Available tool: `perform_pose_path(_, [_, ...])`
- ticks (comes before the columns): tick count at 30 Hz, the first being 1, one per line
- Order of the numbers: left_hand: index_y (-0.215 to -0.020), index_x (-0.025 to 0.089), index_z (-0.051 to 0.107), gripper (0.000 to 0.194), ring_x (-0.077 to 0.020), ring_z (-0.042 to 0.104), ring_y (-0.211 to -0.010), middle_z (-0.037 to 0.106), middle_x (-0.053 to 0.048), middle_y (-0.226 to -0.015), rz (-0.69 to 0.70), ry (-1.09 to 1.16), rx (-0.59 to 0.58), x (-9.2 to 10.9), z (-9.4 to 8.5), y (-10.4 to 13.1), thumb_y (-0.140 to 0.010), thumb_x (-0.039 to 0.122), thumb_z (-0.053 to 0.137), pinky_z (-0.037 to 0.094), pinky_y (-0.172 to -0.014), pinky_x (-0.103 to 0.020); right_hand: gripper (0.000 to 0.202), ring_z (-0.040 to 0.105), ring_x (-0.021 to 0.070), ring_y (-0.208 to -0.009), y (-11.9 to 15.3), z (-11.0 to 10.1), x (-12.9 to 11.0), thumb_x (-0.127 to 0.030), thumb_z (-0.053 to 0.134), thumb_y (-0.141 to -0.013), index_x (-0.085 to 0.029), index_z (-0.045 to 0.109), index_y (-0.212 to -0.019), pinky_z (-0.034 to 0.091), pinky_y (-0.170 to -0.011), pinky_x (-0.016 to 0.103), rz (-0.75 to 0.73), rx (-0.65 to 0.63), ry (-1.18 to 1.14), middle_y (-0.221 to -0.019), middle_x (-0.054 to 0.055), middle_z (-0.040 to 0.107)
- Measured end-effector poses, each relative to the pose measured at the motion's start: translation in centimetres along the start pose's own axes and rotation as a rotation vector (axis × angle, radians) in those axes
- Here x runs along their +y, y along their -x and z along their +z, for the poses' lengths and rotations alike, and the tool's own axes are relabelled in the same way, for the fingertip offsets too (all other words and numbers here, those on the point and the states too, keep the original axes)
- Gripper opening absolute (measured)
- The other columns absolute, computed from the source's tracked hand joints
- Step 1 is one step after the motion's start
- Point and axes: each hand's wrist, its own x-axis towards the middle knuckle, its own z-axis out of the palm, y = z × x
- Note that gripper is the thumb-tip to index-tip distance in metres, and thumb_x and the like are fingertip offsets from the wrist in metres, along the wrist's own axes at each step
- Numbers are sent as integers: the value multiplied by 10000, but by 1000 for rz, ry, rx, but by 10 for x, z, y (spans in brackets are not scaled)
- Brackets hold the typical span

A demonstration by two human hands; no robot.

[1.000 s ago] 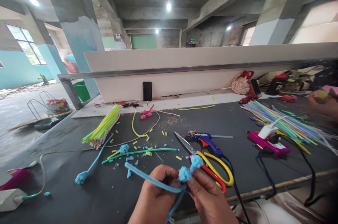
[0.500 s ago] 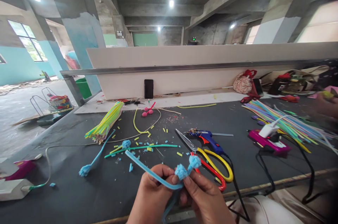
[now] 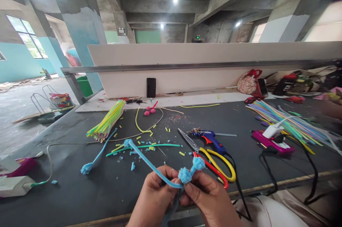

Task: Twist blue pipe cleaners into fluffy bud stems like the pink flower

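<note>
In front of me, my left hand point(image 3: 155, 196) pinches a light blue pipe cleaner point(image 3: 149, 164), whose long free end slants up and to the left over the table. My right hand point(image 3: 210, 196) pinches the same piece close beside the left thumb. Two fluffy blue balls, one nearer point(image 3: 185, 175) and one farther right point(image 3: 198, 163), sit just above my fingertips. Part of the blue stem hangs below, between the hands. How the pieces join is hidden by the fingers. Another blue stem with a tufted end point(image 3: 86, 168) lies to the left.
Scissors point(image 3: 208, 155) and a blue glue gun point(image 3: 211, 139) lie right of centre. Pipe cleaner bundles rest at left point(image 3: 108, 122) and right point(image 3: 283, 120). A purple power strip point(image 3: 276, 145) trails black cords. A phone point(image 3: 151, 88) leans against the back board. Another person's hand point(image 3: 331, 106) shows at far right.
The free end of the blue pipe cleaner has swung slightly upward and now overlaps the loose blue ball on the table. Both hands keep their pinch; the view has shifted a little.
</note>
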Motion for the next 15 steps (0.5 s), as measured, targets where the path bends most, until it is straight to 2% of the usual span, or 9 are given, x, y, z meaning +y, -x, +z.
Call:
perform_pose_path(5, [-709,147,566,430,-2,302,-351,455,82,-451,30,77,63,-1,3,-1,-532,449,817,193,-370,-134,261,590,137,-489,2,1,-2,-401,831,-552,-186,740,-668,511,-510,257,6,18,-16,-570,-3,660])
perform_pose_path(10, [-655,138,584,376,-23,400,-402,543,48,-498,72,110,30,0,3,2,-527,390,833,256,-394,-139,294,634,147,-522,3,3,-3,-370,852,-526,-190,746,-732,535,-535,259,62,33,-54,-629,7,698])
perform_pose_path(15, [-638,131,605,341,-33,447,-453,581,34,-524,115,98,58,6,8,9,-560,384,820,342,-462,-142,311,636,156,-492,3,3,-4,-386,864,-481,-184,732,-677,545,-504,264,66,44,-34,-580,-8,690])
